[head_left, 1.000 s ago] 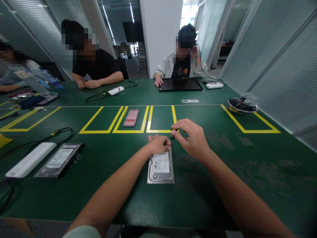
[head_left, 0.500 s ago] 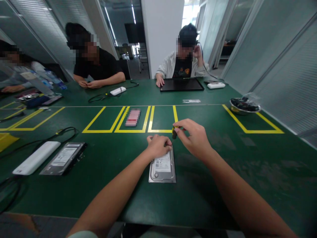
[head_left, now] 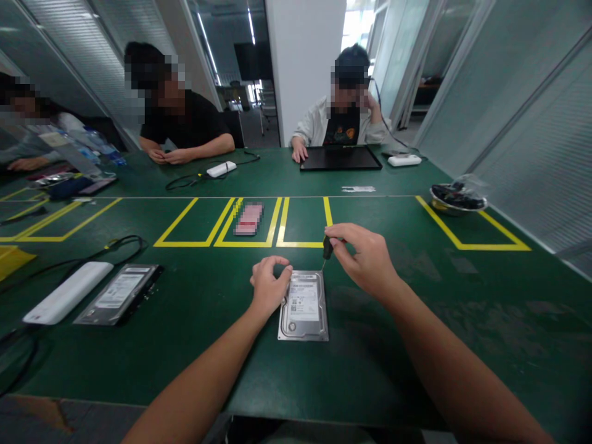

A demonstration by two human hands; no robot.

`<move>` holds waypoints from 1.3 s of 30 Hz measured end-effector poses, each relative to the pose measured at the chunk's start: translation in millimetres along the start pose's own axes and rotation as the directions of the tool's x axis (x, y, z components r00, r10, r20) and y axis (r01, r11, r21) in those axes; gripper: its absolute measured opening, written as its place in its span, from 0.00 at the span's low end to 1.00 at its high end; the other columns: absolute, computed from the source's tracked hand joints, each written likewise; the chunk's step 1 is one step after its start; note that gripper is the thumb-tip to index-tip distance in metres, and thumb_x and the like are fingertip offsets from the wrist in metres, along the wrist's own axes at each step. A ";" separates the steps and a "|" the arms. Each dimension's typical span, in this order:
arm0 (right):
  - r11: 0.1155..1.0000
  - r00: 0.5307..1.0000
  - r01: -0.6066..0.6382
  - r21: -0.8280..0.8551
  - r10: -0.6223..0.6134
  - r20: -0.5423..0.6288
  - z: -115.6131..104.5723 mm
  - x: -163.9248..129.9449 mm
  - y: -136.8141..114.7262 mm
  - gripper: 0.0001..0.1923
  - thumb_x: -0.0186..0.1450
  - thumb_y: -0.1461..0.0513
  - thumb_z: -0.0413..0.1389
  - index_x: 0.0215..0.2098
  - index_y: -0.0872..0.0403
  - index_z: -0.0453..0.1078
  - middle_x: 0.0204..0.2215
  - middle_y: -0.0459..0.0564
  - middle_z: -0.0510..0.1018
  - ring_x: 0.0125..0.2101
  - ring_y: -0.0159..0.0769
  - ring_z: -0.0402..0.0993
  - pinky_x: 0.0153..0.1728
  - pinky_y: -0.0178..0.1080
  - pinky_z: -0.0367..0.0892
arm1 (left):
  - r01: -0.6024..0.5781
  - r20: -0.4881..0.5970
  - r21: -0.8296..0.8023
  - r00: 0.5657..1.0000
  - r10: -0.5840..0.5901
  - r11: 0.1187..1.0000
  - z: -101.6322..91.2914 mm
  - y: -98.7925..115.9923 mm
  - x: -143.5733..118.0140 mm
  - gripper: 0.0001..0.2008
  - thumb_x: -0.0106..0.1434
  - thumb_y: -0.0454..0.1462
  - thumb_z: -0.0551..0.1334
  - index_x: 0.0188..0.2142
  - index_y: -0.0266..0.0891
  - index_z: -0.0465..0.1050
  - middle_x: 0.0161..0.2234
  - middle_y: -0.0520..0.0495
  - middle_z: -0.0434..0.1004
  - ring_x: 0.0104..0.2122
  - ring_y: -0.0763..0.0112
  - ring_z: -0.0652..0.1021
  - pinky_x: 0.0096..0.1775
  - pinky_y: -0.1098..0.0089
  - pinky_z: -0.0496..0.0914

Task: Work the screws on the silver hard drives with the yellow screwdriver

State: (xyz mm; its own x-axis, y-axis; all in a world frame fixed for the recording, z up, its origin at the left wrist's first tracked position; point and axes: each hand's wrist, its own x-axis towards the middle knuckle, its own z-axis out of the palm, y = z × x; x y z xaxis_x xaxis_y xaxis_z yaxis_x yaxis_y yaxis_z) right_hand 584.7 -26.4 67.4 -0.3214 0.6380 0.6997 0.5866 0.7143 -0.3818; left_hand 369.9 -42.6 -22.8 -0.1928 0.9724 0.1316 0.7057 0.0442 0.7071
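Note:
A silver hard drive (head_left: 303,308) with a white label lies flat on the green table in front of me. At its upper left corner is my left hand (head_left: 271,280), its fingers loosely curved and the thumb apart from the index finger. The thumb is at the drive's edge; whether it presses there I cannot tell. My right hand (head_left: 361,253) pinches a small screwdriver (head_left: 327,248) by its dark handle. The thin shaft points down to the drive's upper right corner. Any screw under the tip is too small to see.
A second hard drive (head_left: 118,295) lies left beside a white power bank (head_left: 69,293) with black cable. Yellow tape outlines and a pink item (head_left: 249,219) are ahead. A metal bowl (head_left: 457,200) stands right. Across the table, a person touches a black panel (head_left: 341,158); others sit left.
My left hand has moved left off the top of the drive to its corner, uncovering the label. My right hand with the screwdriver has barely shifted; the drive stays in place.

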 end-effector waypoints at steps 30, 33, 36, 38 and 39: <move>1.000 0.998 0.023 -0.007 -0.022 0.067 -6.2 2.7 0.1 0.08 0.66 0.66 0.53 0.41 0.53 0.73 0.40 0.53 0.80 0.43 0.40 0.77 0.46 0.44 0.72 | -0.499 0.422 0.182 0.818 0.391 0.848 16.1 36.8 11.9 0.11 0.64 0.35 0.57 0.42 0.50 0.75 0.46 0.51 0.78 0.50 0.57 0.67 0.52 0.50 0.48; 1.000 0.997 0.022 -0.004 -0.021 0.069 -7.7 3.2 -1.3 0.08 0.66 0.66 0.53 0.41 0.53 0.73 0.40 0.52 0.81 0.43 0.40 0.77 0.46 0.44 0.72 | -0.483 0.450 0.177 0.814 0.366 0.858 17.4 37.7 15.4 0.11 0.63 0.35 0.56 0.42 0.50 0.74 0.46 0.50 0.78 0.49 0.57 0.67 0.51 0.51 0.49; 1.000 0.997 0.031 0.001 -0.031 0.071 -8.3 3.1 -1.7 0.08 0.67 0.66 0.52 0.40 0.54 0.74 0.39 0.52 0.81 0.42 0.39 0.77 0.46 0.43 0.72 | -0.456 0.476 0.172 0.815 0.331 0.873 17.3 38.5 19.2 0.10 0.63 0.36 0.57 0.41 0.50 0.74 0.45 0.50 0.78 0.48 0.58 0.68 0.50 0.53 0.51; 0.999 0.997 0.035 0.004 -0.035 0.069 -8.1 2.8 -1.2 0.08 0.67 0.67 0.52 0.39 0.54 0.74 0.39 0.52 0.81 0.42 0.38 0.77 0.45 0.42 0.71 | -0.440 0.489 0.173 0.815 0.311 0.881 17.1 39.3 21.3 0.10 0.62 0.36 0.58 0.41 0.49 0.74 0.44 0.51 0.78 0.48 0.58 0.69 0.49 0.53 0.52; 0.999 0.997 0.032 0.002 -0.032 0.068 -7.9 2.6 -0.8 0.08 0.67 0.67 0.52 0.39 0.54 0.73 0.39 0.52 0.81 0.42 0.38 0.77 0.45 0.42 0.71 | -0.434 0.493 0.175 0.815 0.303 0.884 17.0 39.8 22.1 0.10 0.61 0.36 0.58 0.41 0.49 0.74 0.43 0.51 0.78 0.48 0.58 0.69 0.49 0.54 0.52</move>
State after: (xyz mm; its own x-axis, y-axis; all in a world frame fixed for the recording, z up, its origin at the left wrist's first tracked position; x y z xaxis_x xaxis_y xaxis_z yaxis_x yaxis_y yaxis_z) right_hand 589.3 -27.6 74.3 -0.3899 0.6326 0.6692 0.5741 0.7352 -0.3604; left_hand 405.3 -15.5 -3.5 0.3928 0.9194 -0.0212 0.8265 -0.3428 0.4466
